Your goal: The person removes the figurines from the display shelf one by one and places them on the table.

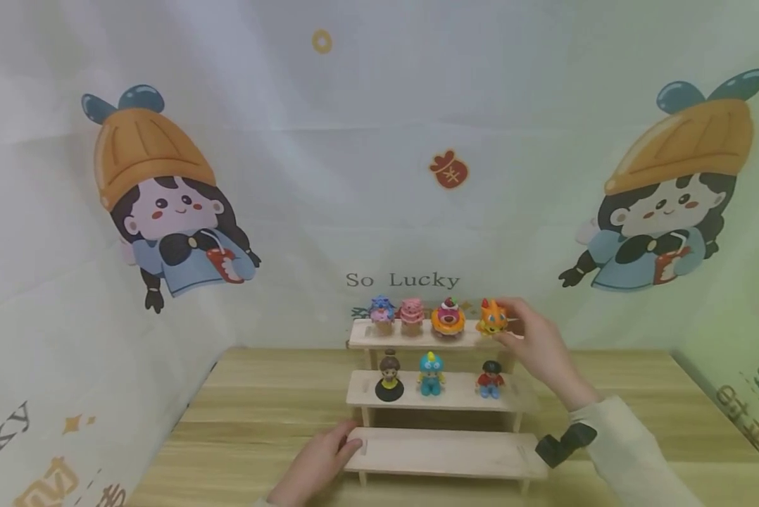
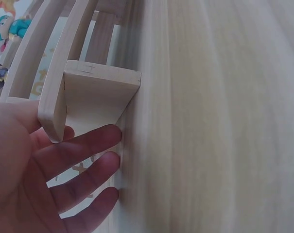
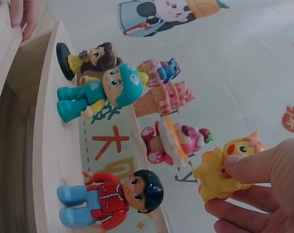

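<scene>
"What does the right hand [image 1: 538, 345] hold?"

"It pinches an orange and yellow toy [image 1: 492, 318] with its thumb and fingers. The toy is at the right end of the top step [image 1: 430, 343]. I can't tell if it stands on the wood."

"And the left hand [image 1: 319, 458]?"

"It touches the left end of the bottom step [image 1: 443, 451]. Its fingers are spread out loosely."

"Who is next to the orange toy?"

"A pink bear in an orange ring [image 1: 448, 320]. Then a pink ice cream toy [image 1: 412, 317], and a blue-topped ice cream toy [image 1: 382, 315] near the left end."

"What about the middle step [image 1: 460, 394]?"

"A doll on a black base [image 1: 389, 377] is by its left end. A teal toy [image 1: 431, 374] is beside it. A red-shirt toy [image 1: 490, 380] is nearer the right end."

"And around them?"

"The steps stand on a wooden table [image 1: 253, 394]. Past the table's back edge hangs a pale cloth [image 1: 379, 84] with pictures on it."
</scene>
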`<action>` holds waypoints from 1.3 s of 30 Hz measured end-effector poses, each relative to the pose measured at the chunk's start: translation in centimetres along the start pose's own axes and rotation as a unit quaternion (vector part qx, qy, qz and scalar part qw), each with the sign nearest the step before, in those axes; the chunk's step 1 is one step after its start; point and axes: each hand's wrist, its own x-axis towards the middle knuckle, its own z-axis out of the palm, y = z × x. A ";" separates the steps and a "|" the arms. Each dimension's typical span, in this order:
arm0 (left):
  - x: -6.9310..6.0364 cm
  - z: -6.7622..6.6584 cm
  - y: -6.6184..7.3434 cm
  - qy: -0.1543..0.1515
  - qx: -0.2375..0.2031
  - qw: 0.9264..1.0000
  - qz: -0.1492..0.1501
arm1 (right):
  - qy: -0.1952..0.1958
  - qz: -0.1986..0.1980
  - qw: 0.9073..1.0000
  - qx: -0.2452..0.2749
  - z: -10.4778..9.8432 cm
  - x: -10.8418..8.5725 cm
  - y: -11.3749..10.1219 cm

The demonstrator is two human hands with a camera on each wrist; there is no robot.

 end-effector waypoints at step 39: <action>0.8 0.4 0.0 0.020 0.001 1.000 0.001 | -0.027 0.035 0.999 0.014 -2.6 -10.9 -2.2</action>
